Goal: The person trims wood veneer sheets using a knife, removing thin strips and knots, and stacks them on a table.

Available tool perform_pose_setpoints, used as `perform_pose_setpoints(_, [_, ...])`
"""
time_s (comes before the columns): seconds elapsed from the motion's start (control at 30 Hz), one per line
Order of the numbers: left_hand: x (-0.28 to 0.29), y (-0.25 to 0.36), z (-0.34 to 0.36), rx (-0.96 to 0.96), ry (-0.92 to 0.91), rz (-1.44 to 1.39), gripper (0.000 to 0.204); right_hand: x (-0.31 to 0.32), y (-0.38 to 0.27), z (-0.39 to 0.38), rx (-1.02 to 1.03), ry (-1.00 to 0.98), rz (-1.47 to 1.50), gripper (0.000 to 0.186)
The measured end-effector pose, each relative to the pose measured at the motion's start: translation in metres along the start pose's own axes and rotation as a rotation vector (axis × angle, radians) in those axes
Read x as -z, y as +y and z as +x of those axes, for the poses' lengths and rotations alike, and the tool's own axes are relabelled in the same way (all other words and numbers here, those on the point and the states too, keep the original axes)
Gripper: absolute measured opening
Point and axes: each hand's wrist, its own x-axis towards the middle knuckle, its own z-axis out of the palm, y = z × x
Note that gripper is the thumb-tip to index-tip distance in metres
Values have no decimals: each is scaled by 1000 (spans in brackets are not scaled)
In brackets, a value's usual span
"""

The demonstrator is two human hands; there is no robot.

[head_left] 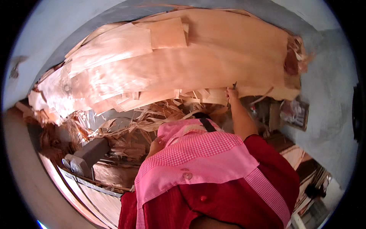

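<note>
Taking the middle of the view as the clock's centre, nearest at 6 o'clock are the red sleeves and pink checked apron (198, 156) of the person, leaning forward. Between 7 and 8 o'clock the left hand (154, 147) shows beside the apron, mostly covered by it; whether its fingers are spread or pinching something, I cannot tell. Farther out at 8 o'clock is a grey metal block (92, 152), with torn strips around it

Just beyond the apron, loose scraps (164, 110) lie tangled from near the centre out towards 9 o'clock. At 2 o'clock the right hand (231, 92) is closed round a thin dark tool (234, 84), its tip pointing away from the body. The hand is at the near edge of the sheets (175, 72); whether the tool touches them is too small to tell

The sheets, thin and wood-coloured, overlap in a broad pile from 10 through 12 to 2 o'clock, with smaller pieces on top at 11 and a ragged end at 2. Behind is the grey wall (328, 76)

My judgement: the step in hand is trimming or sorting along the near edge; the next move calls for a steady tool and a flat, supported sheet
</note>
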Motion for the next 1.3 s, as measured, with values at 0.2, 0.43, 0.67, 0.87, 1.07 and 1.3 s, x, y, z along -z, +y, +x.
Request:
perform_pose_setpoints(0.2, [75, 24, 32, -250, 64, 284, 35, 0, 57, 119, 794, 186, -1044, 30])
perform_pose_setpoints(0.43, [164, 184, 160, -265, 309, -14, 39, -27, 14, 101, 380, 241, -1572, 37])
perform_pose_setpoints(0.67, [230, 338, 373, -157, 461, -1239, 75, 3, 46, 113, 145, 466, -191, 15])
perform_pose_setpoints(0.87, [257, 435, 434, -734, 1039, -630, 40, -68, -31, 11, 188, 756, -125, 22])
perform_pose_setpoints(1.07, [316, 523, 331, -542, 71, -727, 61, -171, -137, -134, 667, 769, -96, 26])
perform_pose_setpoints(1.3, [257, 156, 293, 455, 1010, -541, 79, -84, -204, -135, 901, 621, -374, 27])
